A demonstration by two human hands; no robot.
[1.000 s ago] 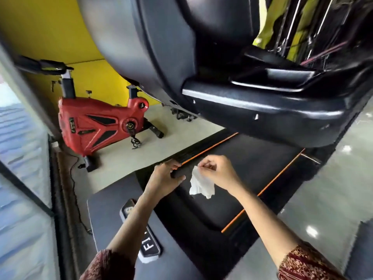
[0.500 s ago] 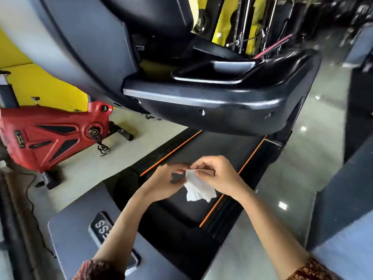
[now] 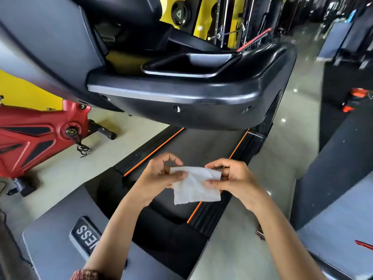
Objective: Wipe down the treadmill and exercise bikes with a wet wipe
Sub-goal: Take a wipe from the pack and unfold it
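Head view shows the wet wipe (image 3: 196,186) stretched between the left grip (image 3: 159,176) and right grip (image 3: 232,178), each pinching an upper corner, above the treadmill (image 3: 201,144) belt; pulling harder could tear it, or a slack pinch drop it below.

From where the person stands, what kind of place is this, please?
Most likely a gym. A treadmill with an orange-edged belt lies directly ahead, a red exercise bike stands on the floor to its left, and cable weight machines stand farther back.
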